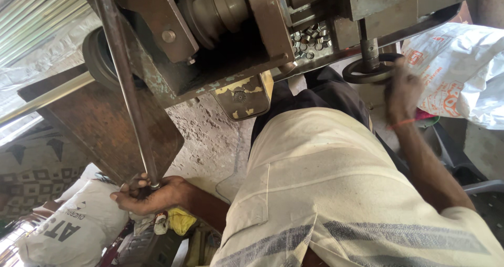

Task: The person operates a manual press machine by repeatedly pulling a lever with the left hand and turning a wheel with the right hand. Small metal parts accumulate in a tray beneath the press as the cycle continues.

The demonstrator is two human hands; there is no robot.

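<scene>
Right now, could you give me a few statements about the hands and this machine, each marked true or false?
1. The left hand grips the lower end of a long metal rod. True.
2. The right hand rests on a white sack. False: it is on the dark handwheel.
3. Small metal cylindrical parts lie in a recess on the machine. True.
4. Both hands hold the rod. False: only the left one does.
5. The person wears a dark red shirt. False: the shirt is cream.
</scene>
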